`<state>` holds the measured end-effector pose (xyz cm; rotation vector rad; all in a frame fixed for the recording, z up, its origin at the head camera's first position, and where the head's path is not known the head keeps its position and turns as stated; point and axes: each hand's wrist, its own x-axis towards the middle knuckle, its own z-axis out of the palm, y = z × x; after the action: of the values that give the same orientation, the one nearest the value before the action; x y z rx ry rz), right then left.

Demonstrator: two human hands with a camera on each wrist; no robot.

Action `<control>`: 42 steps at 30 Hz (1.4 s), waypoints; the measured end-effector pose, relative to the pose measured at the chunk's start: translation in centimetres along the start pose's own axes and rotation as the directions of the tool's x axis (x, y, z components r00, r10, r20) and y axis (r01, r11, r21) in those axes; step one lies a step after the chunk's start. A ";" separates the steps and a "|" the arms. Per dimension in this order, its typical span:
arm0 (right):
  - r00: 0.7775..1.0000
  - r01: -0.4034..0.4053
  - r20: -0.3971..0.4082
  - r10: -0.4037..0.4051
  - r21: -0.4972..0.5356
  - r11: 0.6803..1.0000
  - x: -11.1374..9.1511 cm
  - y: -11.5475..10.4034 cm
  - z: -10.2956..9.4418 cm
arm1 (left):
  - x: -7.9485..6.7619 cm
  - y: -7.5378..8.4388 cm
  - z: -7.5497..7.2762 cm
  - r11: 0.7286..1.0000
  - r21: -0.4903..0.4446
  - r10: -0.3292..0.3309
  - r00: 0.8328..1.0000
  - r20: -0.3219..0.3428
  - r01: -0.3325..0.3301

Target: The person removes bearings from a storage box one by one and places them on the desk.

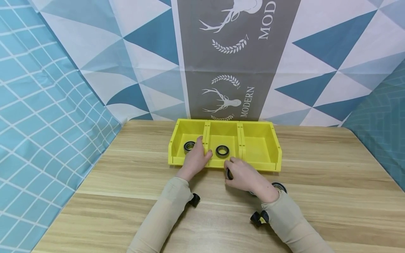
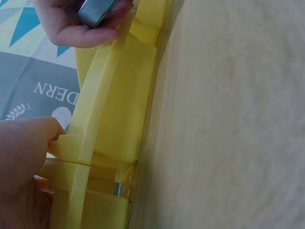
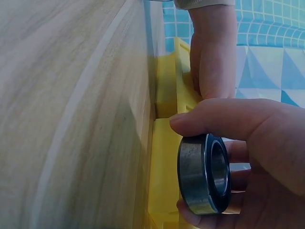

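Item in hand: one bearing (image 3: 194,174), located just in front of the middle compartment of a yellow three-part bin (image 1: 259,166). The right hand (image 1: 245,174) holds it on edge, the thumb and fingers pinching its outer rim, a grip that appears chosen to leave the bore uncovered.

The left hand (image 1: 194,158) straddles the divider between the left and middle compartments, fingers and thumb pinching it from either side, presumably to steady the bin.

A second bearing (image 1: 186,150) lies flat in the left compartment; a third bearing (image 1: 222,156) lies flat in the middle one. More bearings (image 1: 283,187) lie on the wood-grain tabletop (image 1: 136,168) by the right wrist; the forearm partly covers them, so their number cannot be confirmed.

Writing: no legible marking on any bearing or on the bin. The patterned wall cloth (image 1: 202,52) behind reads "MODERN" beside a stag's head, with "MOD" cut off at the upper edge.
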<state>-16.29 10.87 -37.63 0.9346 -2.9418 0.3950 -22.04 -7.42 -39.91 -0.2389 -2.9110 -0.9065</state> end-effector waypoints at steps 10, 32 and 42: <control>0.999 -0.009 0.035 0.008 0.026 1.000 -0.1 -0.1 -0.3 | 0.0 0.0 -0.1 1.000 0.000 0.001 1.000 0.001 -0.001; 0.998 -0.005 0.065 0.000 0.084 0.996 -0.6 0.0 0.1 | -0.1 0.1 0.1 1.000 -0.009 -0.005 1.000 0.012 0.005; 0.996 0.034 0.073 -0.042 0.099 0.994 -0.7 0.0 0.3 | 0.0 0.0 0.0 1.000 -0.004 -0.011 1.000 0.009 0.011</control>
<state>-15.71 11.17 -38.02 1.0372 -2.9909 0.5179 -22.01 -7.42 -39.89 -0.2281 -2.9214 -0.9159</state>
